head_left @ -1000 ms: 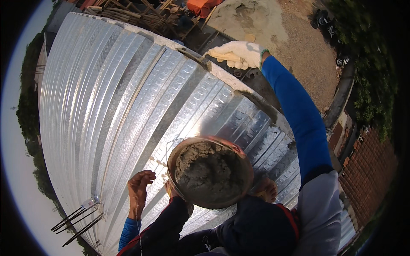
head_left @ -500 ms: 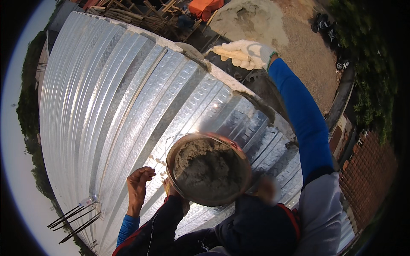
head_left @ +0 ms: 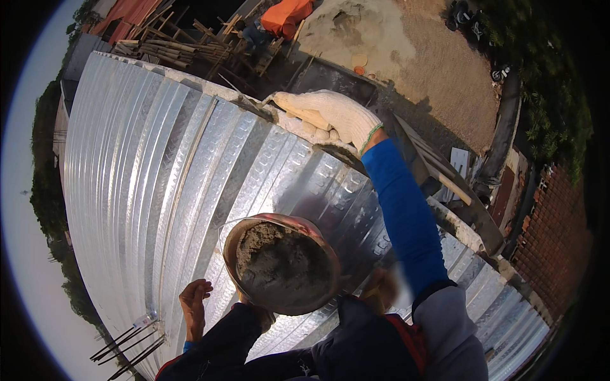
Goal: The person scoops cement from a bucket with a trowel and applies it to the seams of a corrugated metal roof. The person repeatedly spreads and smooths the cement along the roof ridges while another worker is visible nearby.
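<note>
My right hand [head_left: 333, 117], in a white knit glove with a green cuff, reaches out over the roof edge. It grips the pale wooden handle of a trowel [head_left: 307, 115]; its blade is mostly hidden against the mortar-covered concrete edge [head_left: 292, 124]. My left hand [head_left: 194, 297] is bare and loosely curled beside my left knee, with nothing seen in its fingers. Between my feet, a bucket [head_left: 333, 254] of wet grey mortar [head_left: 283, 267] tilts slightly, its wire handle leaning left. It stands on corrugated shiny metal sheeting [head_left: 146, 159].
Dark rebar ends [head_left: 130, 343] stick up at the lower left. Below the edge lie stacked bamboo poles [head_left: 171, 54], an orange tarp [head_left: 284, 18], and a sand pile [head_left: 356, 28]. A grey trough-like structure [head_left: 467, 209] runs past my right forearm. Red tiles [head_left: 553, 235] lie beyond it at right.
My gloved right hand has moved left and nearer with the trowel, down to the concrete edge. My left hand stays curled; the view has shifted, placing the bucket slightly further left and lower.
</note>
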A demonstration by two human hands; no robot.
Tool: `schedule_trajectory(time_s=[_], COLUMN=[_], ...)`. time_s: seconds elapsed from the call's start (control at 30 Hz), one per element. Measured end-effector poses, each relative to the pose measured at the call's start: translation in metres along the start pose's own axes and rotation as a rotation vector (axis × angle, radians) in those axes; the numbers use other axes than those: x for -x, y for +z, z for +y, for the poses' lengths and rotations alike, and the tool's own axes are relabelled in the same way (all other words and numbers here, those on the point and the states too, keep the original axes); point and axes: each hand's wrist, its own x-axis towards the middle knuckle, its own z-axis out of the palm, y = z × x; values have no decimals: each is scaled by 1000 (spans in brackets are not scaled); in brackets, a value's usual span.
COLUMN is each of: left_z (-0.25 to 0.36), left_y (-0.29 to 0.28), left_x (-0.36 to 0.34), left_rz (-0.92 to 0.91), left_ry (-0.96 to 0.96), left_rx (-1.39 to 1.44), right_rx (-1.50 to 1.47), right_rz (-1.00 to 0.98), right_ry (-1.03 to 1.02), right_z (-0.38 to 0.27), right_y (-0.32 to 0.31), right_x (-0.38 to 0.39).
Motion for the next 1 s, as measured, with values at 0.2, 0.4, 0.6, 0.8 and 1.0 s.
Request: schedule_trajectory(time_s=[0.2,0.4,0.6,0.8,1.0], left_z=[-26,-31,-19,-25,-30], left_y=[-22,-6,10,5,20], left_x=[15,15,15,20,35], left_rz=[27,-83,-155,-95,-56], left_ry=[-205,-241,-197,-137,-116], left_rx=[-160,-194,-198,-105,-42], right_rx=[-303,-219,-109,108,227], right_rz=[55,76,5,-70,-133], right_ry=[-135,37,-41,-137,12], right_z=[59,99,70,32,15], right_y=[5,-4,-18,-31,-42], right_x=[56,78,26,-71,-112])
